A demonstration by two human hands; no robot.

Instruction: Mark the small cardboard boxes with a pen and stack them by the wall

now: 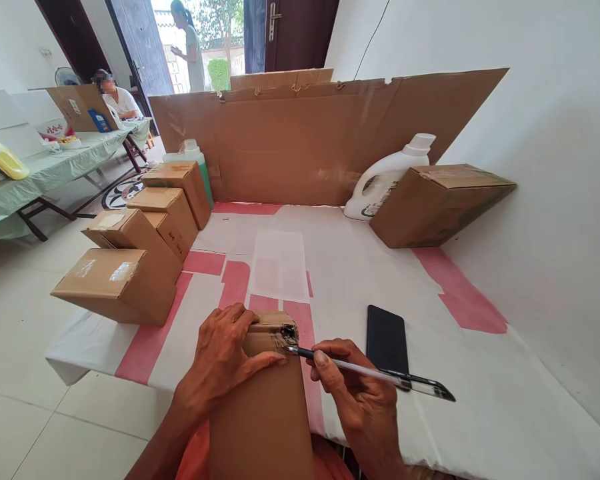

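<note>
A tall cardboard box [263, 420] stands against my body at the table's front edge. My left hand [227, 350] grips its upper end, fingers over the far top edge and thumb along the near side. In my right hand [360, 393] is a gel pen [360, 369], with its black cap on the back end. The pen's tip touches the box near the top right corner, beside a dark patch of black scribble [289, 332]. Just beyond the right hand lies a black smartphone [387, 337], partly behind the pen.
Several cardboard boxes [110, 273] line the table's left side, near a green-liquid bottle [203, 173]. A white jug [385, 180] and another box [440, 207] stand at right. A cardboard panel [285, 147] closes the back. A thin white sheet [280, 267] lies mid-table. Two people are farther off.
</note>
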